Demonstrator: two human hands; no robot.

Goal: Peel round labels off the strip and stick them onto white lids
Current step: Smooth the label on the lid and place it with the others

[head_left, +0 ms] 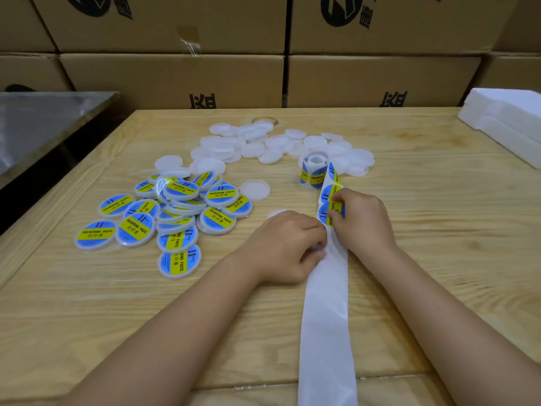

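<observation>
Label strip (326,303) runs down the tabletop (424,230) toward me, my right hand (361,219) pinching a round label (329,213) at its edge, left hand (288,244) closed on the backing and a white lid (276,213).

Readable text: labels and cartons only

Round blue-yellow labels on the finished lids (96,235) are reading "SOLDERING PASTE" with a "II" mark and small Chinese characters beneath; the same print is showing on labels on the strip (330,210) and roll (313,171). Cardboard cartons (175,80) behind are carrying black Chinese characters, cropped, unreadable.
</observation>
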